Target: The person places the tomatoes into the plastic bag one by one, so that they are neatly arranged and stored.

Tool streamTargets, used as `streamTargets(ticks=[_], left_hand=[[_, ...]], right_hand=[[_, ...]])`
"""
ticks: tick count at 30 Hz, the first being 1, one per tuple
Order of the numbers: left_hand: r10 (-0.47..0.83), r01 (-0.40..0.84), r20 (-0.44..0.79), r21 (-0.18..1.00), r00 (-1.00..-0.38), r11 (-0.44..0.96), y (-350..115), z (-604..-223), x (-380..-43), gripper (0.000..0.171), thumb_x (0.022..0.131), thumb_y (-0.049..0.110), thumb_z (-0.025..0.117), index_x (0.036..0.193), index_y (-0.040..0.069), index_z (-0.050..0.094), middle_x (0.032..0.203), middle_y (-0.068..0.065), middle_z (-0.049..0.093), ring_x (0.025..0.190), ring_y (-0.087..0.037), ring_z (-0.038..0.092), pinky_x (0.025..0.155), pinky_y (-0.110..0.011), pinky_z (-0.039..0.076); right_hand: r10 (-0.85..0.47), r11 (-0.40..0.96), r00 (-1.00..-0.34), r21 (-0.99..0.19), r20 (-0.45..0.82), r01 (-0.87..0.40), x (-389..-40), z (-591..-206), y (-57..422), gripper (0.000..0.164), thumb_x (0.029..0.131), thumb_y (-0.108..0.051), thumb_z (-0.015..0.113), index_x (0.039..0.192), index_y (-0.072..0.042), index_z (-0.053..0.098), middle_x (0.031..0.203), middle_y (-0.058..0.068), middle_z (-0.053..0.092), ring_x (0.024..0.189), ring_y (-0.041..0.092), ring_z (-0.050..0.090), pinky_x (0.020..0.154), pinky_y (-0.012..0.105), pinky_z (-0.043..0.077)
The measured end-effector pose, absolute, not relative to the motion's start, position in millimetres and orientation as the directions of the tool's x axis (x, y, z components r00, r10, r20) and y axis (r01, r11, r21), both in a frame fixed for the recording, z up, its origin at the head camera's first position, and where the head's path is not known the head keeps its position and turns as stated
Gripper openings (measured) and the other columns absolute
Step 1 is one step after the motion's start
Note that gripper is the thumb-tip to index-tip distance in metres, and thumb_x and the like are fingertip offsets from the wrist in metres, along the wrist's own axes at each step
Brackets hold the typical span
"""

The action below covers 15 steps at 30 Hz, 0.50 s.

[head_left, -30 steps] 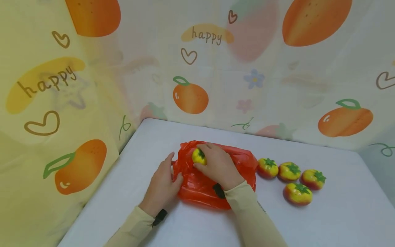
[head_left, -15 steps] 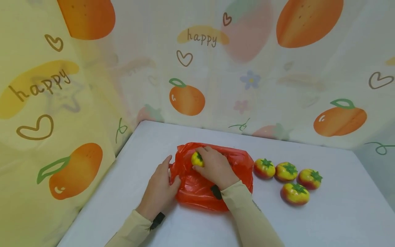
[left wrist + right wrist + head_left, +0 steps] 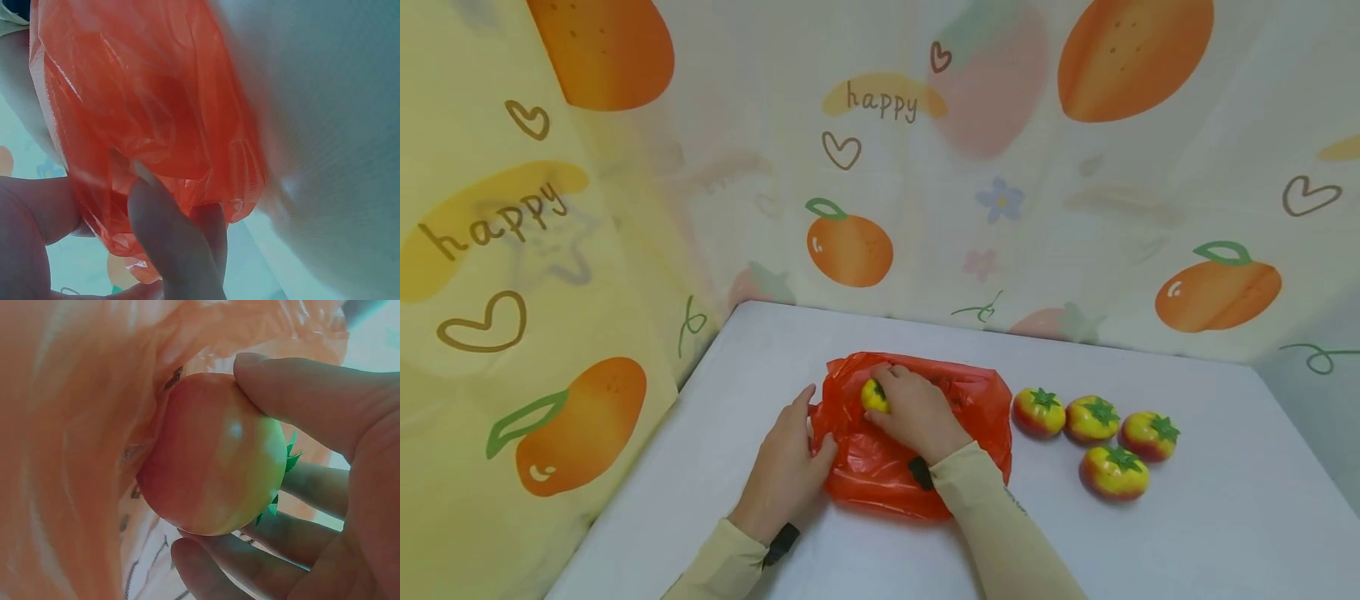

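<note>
Partly hidden in head view: fruit [image 3: 206, 456] | right fingers [image 3: 250, 557]: grasping it | left fingers [image 3: 794, 417]: by red bag [image 3: 880, 479], unclear

They're rocking beige sleeves [image 3: 1007, 533], with tiny dark lettering [image 3: 1014, 501] running down the right one and black bits [image 3: 781, 544] peeking from both cuffs [image 3: 747, 537].

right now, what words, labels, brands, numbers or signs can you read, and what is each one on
"happy" on the left wall
"happy" on the back wall
Small print on the right sleeve: too small to read
Dark marks near the held fruit, right wrist view: too blurred to read
</note>
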State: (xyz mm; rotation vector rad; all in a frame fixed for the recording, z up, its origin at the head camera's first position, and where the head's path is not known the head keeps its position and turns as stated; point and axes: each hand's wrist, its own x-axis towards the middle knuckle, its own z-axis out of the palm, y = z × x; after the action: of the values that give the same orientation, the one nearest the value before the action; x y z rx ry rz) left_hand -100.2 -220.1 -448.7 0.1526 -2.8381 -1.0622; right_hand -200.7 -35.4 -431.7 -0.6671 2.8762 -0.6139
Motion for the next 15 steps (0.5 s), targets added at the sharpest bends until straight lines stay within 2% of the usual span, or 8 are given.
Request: streamTargets(ticks=[5,8,12,15], left_hand=[[-0.118,-0.041,0.073,0.661,-0.99,0.749,-218,-449,-102,0.08,0.099,0.02,0.072,0.167,0.006,0.033,0.145,-0.016,0.061,0.095,-0.019,0.057,0.083,-0.033,0.063],[-0.11,-0.027,0.084,0.662,-0.99,0.749,-217,-449,-103,0.079,0.099,0.019,0.071,0.167,0.005,0.033,0.145,-0.017,0.061,0.098,-0.021,0.059,0.088,-0.038,0.065],[-0.115,-0.036,0.076,0.662,-0.99,0.748,-219,-452,-104,0.079,0.1,0.019,0.069,0.168,0.005,0.031,0.147,-0.018,0.06,0.115,-0.028,0.064,0.1,-0.049,0.063],[-0.128,-0.055,0.064,0.657,-0.99,0.752,-224,-453,-103,0.079,0.101,0.019,0.067,0.168,0.004,0.029,0.149,-0.019,0.059,0.127,-0.033,0.063,0.106,-0.055,0.06]], right_hand=[[-0.441,0.83,-0.897,-0.392,-0.024,-0.397,-198,-428,-32,0.066,0.094,-0.041,0.084,0.151,-0.019,0.058,0.131,0.004,0.068,0.108,0.02,0.065,0.103,0.047,0.063],[-0.432,0.832,-0.902,-0.383,0.009,-0.402,-191,-418,-26,0.066,0.094,-0.044,0.083,0.149,-0.019,0.059,0.134,0.004,0.068,0.111,0.021,0.065,0.103,0.047,0.062],[-0.448,0.813,-0.889,-0.373,0.09,-0.447,-174,-394,-13,0.065,0.095,-0.045,0.082,0.15,-0.019,0.061,0.143,0.004,0.067,0.123,0.023,0.067,0.106,0.047,0.061],[-0.472,0.793,-0.868,-0.356,0.152,-0.494,-160,-373,0,0.065,0.095,-0.045,0.081,0.152,-0.021,0.061,0.148,0.004,0.066,0.13,0.025,0.067,0.107,0.048,0.06]])
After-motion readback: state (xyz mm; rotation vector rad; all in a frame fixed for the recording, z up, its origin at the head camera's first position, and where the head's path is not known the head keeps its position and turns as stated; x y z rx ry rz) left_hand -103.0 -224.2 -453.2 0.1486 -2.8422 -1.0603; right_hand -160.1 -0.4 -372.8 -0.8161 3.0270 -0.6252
